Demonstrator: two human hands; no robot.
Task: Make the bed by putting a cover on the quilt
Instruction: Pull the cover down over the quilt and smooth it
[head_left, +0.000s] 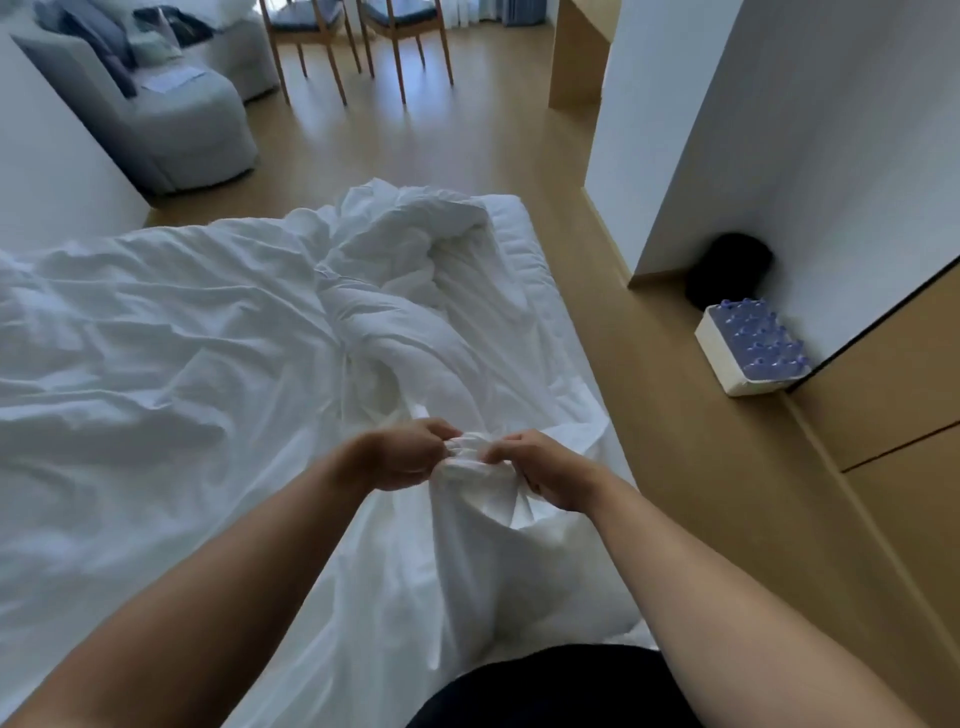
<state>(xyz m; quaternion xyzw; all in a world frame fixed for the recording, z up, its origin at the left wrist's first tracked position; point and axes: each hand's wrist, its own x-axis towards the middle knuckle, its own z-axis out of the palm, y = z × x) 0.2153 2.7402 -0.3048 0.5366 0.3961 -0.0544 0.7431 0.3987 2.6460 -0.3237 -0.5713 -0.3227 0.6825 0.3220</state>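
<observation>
Head camera looks down, close above bed (156, 338).

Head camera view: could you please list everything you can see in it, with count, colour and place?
quilt: one, white, bunched up on the far right part of the bed
cover: one, white, wrinkled across the bed, one bunch lifted at the near edge
mattress: one, white, edge bare beside the quilt
armchair: one, grey, upper left on the floor
wooden chairs: two, light wood with blue seats, top centre
box of bottles: one, white with blue caps, on the floor at right by the wall
black object: one, behind the box; cannot tell what it is
floor: wood-toned, around the bed
left hand: grips the bunched cover
right hand: grips the same bunch
</observation>
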